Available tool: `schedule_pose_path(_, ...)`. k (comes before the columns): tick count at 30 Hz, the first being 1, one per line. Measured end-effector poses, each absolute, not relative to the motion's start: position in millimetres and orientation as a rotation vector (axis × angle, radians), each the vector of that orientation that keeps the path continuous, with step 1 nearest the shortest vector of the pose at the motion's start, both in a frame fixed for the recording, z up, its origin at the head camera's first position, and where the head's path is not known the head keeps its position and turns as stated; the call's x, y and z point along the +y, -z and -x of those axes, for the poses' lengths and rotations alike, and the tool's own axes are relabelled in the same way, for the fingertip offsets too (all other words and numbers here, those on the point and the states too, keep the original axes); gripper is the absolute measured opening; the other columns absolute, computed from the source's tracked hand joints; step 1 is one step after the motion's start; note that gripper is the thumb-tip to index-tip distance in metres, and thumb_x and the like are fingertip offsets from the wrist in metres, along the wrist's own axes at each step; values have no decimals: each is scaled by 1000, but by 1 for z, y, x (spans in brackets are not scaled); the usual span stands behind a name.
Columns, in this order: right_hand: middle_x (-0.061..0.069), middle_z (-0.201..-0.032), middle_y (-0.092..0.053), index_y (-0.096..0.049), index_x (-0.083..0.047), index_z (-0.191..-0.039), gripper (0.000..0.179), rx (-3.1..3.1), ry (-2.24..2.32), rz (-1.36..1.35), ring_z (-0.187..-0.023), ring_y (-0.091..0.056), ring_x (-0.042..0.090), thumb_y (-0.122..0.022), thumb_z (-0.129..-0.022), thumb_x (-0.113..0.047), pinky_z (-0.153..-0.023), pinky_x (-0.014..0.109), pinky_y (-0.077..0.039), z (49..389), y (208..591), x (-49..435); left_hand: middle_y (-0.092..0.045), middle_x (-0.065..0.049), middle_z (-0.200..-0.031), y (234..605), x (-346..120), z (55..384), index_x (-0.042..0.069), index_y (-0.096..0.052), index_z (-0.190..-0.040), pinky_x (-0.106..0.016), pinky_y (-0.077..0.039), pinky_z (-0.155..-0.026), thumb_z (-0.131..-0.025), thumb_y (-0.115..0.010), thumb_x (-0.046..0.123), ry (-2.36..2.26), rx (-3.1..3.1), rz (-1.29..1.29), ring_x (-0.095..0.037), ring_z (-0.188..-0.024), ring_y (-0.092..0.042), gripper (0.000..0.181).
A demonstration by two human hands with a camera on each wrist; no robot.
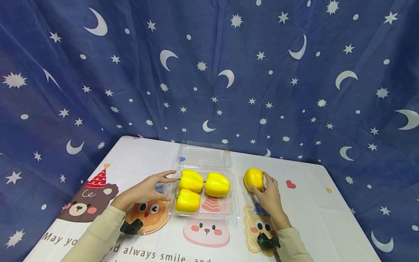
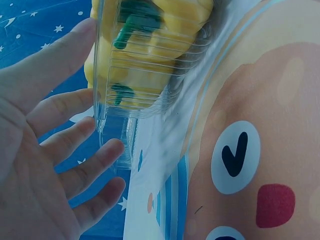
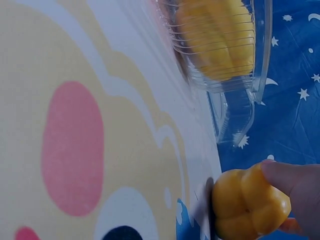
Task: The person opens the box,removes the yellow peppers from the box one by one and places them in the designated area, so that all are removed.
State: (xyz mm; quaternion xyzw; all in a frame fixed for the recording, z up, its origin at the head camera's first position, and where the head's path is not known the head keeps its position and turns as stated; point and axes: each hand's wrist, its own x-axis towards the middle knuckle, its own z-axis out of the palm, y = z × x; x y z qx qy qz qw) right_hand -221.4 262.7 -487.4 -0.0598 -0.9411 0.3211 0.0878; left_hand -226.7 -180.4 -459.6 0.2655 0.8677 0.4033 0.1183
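A clear plastic clamshell box (image 1: 226,209) lies with its lid folded back, holding three yellow bell peppers, one at the back left (image 1: 191,181), one at the right (image 1: 217,185) and one at the front left (image 1: 187,201). At the box's left side is my left hand (image 1: 151,188), its fingers spread and fingertips right at the rim; green stems show through the wall in the left wrist view. To the right of the box, my right hand (image 1: 269,196) grips another yellow bell pepper (image 1: 253,179) between thumb and fingers, low over the table.
The box's transparent lid (image 1: 204,156) lies toward the back of the table. A white printed tablecloth (image 1: 304,207) with cartoon figures covers the table. Behind its back edge hangs a blue curtain (image 1: 248,87) with moons and stars.
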Motion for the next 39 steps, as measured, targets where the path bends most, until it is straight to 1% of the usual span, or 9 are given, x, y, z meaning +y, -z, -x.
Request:
schedule_pose_path(4, 34, -152, -36, -31, -3, -156, 83, -2816, -950, 183, -110, -56, 41, -72, -92, -37, -96, 55, -52, 221, 487, 263, -35, -16, -164, 460, -180, 227, 5, -60, -141, -69, -30, -116, -84, -83, 24, -1176, 2542, -779, -47, -151, -28, 64)
schedule_pose_path(8, 33, -148, -40, -28, -3, -157, 84, -2837, -939, 169, -103, -57, 37, -70, -94, -38, -91, 52, -53, 220, 486, 263, -34, -15, -164, 459, -180, 227, 5, -59, -141, -69, -30, -117, -84, -83, 23, -1177, 2545, -777, -47, -151, -28, 64)
schedule_pose_path(11, 33, -146, -43, -25, -4, -159, 85, -2861, -920, 169, -102, -59, 38, -68, -95, -40, -89, 54, -53, 220, 485, 264, -34, -15, -164, 459, -180, 227, 6, -60, -141, -69, -30, -117, -84, -83, 22, -1174, 2545, -766, -47, -151, -28, 64)
schedule_pose_path(16, 30, -153, -37, -21, -9, -161, 85, -2906, -883, 214, -115, -60, 43, -63, -96, -46, -98, 63, -50, 218, 479, 263, -34, -14, -164, 459, -179, 226, 7, -60, -141, -69, -30, -116, -84, -83, 23, -1168, 2547, -758, -47, -151, -28, 64)
schedule_pose_path(20, 29, -158, -32, -19, -11, -161, 84, -2908, -888, 239, -125, -57, 46, -61, -97, -46, -103, 67, -46, 218, 471, 264, -34, -13, -165, 459, -180, 227, 7, -59, -142, -68, -31, -117, -84, -83, 24, -1165, 2547, -756, -47, -152, -27, 64)
schedule_pose_path(23, 27, -161, -29, -18, -12, -162, 83, -2889, -906, 239, -131, -53, 47, -60, -98, -45, -106, 67, -43, 217, 466, 265, -34, -13, -165, 458, -180, 226, 8, -59, -142, -68, -30, -117, -84, -83, 26, -1164, 2544, -748, -46, -152, -27, 65)
schedule_pose_path(29, 24, -162, -29, -19, -14, -162, 82, -2833, -953, 203, -135, -49, 44, -61, -98, -44, -106, 64, -45, 214, 458, 261, -34, -13, -164, 459, -181, 227, 8, -60, -141, -69, -31, -116, -84, -83, 29, -1158, 2550, -766, -47, -151, -27, 65)
schedule_pose_path(34, 23, -160, -32, -24, -16, -161, 78, -2776, -1004, 113, -133, -49, 43, -63, -98, -38, -104, 60, -48, 211, 452, 256, -34, -13, -165, 460, -182, 227, 7, -59, -142, -68, -31, -116, -84, -83, 27, -1168, 2544, -774, -46, -152, -27, 65)
schedule_pose_path(39, 25, -151, -42, -30, -13, -158, 73, -2691, -1051, -51, -125, -55, 43, -67, -97, -27, -99, 58, -54, 206, 447, 248, -34, -12, -165, 459, -181, 228, 9, -59, -142, -67, -32, -117, -84, -83, 28, -1161, 2543, -755, -44, -152, -27, 65)
